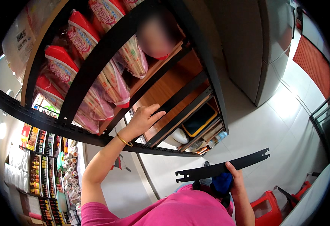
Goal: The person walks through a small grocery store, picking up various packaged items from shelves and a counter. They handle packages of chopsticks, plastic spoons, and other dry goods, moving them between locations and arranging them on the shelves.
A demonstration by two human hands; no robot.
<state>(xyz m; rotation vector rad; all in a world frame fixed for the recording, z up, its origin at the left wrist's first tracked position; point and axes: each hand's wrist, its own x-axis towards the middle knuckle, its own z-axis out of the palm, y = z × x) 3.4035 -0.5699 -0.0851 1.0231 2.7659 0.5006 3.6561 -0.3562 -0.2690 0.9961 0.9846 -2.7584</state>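
Observation:
My left hand [142, 120] reaches out to a black metal crossbar [179, 93] of the shelving unit, its thumb and fingers around the bar's near end. A gold-coloured bangle [124, 140] circles that wrist. In my right hand [235, 176] is a loose black metal shelf beam [224, 168] with notched, hooked ends and a hole near each end; the thumb lies over its face. A blue cloth-like item [222, 182] shows beneath the beam beside that hand. Behind the crossbar is a brown wooden shelf board [165, 82].
Bagged disposable chopsticks [88, 50] fill the upper shelf. A yellow-edged black tray [200, 120] and a white rounded object [180, 137] occupy lower levels. A grey refrigerator [247, 48] stands beyond the unit, a red plastic stool [268, 209] at lower right, stocked store shelves [44, 166] at left.

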